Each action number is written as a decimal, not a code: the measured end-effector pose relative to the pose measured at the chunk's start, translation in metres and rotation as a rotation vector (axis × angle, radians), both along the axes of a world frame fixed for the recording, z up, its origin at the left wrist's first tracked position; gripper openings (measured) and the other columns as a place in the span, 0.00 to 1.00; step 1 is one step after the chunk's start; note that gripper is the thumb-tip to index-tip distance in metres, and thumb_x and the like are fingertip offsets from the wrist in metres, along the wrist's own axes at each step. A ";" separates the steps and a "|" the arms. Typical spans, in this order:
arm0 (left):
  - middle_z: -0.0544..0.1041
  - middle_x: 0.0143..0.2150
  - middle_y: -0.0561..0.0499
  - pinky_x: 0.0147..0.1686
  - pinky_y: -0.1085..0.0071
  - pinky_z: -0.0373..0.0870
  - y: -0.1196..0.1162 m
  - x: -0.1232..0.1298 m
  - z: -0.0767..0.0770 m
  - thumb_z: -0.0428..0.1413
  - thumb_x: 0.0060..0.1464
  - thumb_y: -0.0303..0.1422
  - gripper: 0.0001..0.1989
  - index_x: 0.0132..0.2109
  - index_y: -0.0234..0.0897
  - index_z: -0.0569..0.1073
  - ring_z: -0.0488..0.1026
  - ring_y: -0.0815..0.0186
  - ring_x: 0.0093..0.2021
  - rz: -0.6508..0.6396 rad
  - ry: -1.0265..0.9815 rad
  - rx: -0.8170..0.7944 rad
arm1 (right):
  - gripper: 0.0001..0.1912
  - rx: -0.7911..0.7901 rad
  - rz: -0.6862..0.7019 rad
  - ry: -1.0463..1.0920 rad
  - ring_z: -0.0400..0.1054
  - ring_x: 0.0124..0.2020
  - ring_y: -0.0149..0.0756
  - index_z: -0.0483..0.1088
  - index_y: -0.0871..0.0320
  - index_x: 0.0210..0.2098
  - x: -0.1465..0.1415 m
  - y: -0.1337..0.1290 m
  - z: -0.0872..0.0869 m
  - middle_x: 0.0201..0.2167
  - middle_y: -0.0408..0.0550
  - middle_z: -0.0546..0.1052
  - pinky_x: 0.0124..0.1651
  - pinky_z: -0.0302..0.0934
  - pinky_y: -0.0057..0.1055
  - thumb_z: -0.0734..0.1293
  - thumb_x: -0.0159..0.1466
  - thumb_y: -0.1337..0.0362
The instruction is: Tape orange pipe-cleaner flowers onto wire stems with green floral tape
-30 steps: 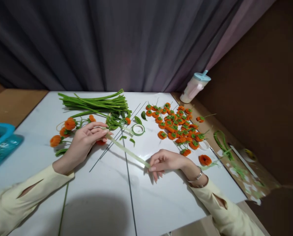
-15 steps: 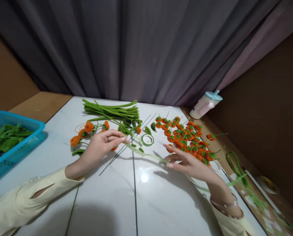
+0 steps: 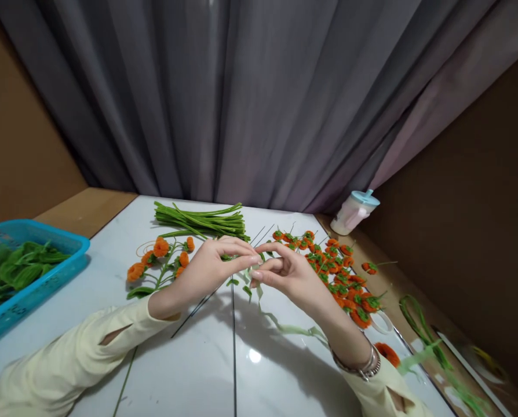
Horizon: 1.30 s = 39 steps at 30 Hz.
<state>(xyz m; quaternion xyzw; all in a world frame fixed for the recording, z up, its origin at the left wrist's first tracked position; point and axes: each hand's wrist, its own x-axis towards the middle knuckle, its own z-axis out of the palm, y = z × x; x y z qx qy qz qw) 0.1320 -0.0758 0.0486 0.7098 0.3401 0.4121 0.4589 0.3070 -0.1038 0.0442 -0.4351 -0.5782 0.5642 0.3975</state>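
Above the middle of the white table, my left hand point(image 3: 218, 265) and my right hand point(image 3: 291, 278) meet, thumbs and fingers pinched together at the tips. Between them they hold a pale green strip of floral tape point(image 3: 280, 325), whose loose length trails down and right beneath my right wrist. My fingers hide the exact grip. Small green leaf pieces point(image 3: 247, 291) lie just below the fingertips. Left of my left hand rests a stem with orange pompom-like flowers point(image 3: 161, 248). A pile of small orange pieces with green tops point(image 3: 339, 281) spreads beyond my right hand.
A bundle of green fuzzy stems point(image 3: 202, 220) lies at the back. On the left stands a blue basket point(image 3: 33, 307) of green leaves point(image 3: 24, 272). A lidded cup point(image 3: 352, 214) stands back right. Thin dark wires point(image 3: 189, 318) lie mid-table; a white ring point(image 3: 381, 322) sits near the right edge.
My hands have come together from being apart, my right hand moving left to my left one. The tape, stretched between them before, now hangs slack. The view has tilted up slightly.
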 end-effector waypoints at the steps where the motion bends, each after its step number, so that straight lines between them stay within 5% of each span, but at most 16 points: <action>1: 0.79 0.35 0.49 0.45 0.65 0.66 0.002 -0.001 0.001 0.59 0.51 0.36 0.07 0.29 0.41 0.81 0.73 0.59 0.41 -0.027 0.001 -0.029 | 0.23 -0.017 0.000 -0.004 0.71 0.26 0.34 0.65 0.57 0.40 0.001 0.002 0.002 0.21 0.41 0.77 0.31 0.61 0.30 0.75 0.50 0.58; 8: 0.79 0.38 0.50 0.44 0.68 0.65 0.009 -0.008 -0.001 0.52 0.58 0.39 0.13 0.35 0.41 0.79 0.72 0.59 0.44 -0.069 0.100 -0.042 | 0.13 -0.040 0.028 -0.110 0.69 0.24 0.30 0.69 0.59 0.27 0.009 0.004 0.005 0.20 0.44 0.77 0.31 0.61 0.29 0.75 0.52 0.59; 12: 0.77 0.37 0.51 0.41 0.69 0.63 0.008 -0.010 -0.005 0.50 0.59 0.41 0.13 0.36 0.41 0.76 0.70 0.61 0.40 -0.067 0.281 0.189 | 0.13 -0.059 0.153 -0.108 0.69 0.23 0.31 0.71 0.60 0.26 0.010 0.004 0.002 0.20 0.45 0.76 0.31 0.62 0.29 0.73 0.54 0.56; 19: 0.70 0.27 0.52 0.37 0.71 0.59 0.004 -0.010 -0.014 0.43 0.64 0.37 0.18 0.30 0.36 0.70 0.66 0.67 0.31 -0.280 0.514 0.467 | 0.16 -0.047 0.323 -0.190 0.64 0.21 0.28 0.72 0.61 0.29 0.009 0.003 0.001 0.19 0.42 0.73 0.25 0.56 0.25 0.69 0.58 0.53; 28: 0.66 0.23 0.55 0.32 0.74 0.59 0.004 -0.007 -0.015 0.42 0.65 0.33 0.18 0.28 0.34 0.66 0.62 0.70 0.25 -0.250 0.488 0.681 | 0.14 -0.046 0.353 -0.209 0.54 0.18 0.23 0.70 0.63 0.27 0.014 0.004 0.008 0.17 0.40 0.69 0.21 0.47 0.23 0.68 0.61 0.58; 39: 0.64 0.23 0.55 0.30 0.74 0.60 0.003 -0.002 -0.021 0.41 0.66 0.31 0.17 0.28 0.35 0.64 0.61 0.70 0.24 -0.195 0.464 0.793 | 0.12 -0.022 0.369 -0.257 0.53 0.18 0.23 0.73 0.63 0.31 0.020 0.007 0.005 0.17 0.39 0.69 0.21 0.47 0.23 0.66 0.62 0.59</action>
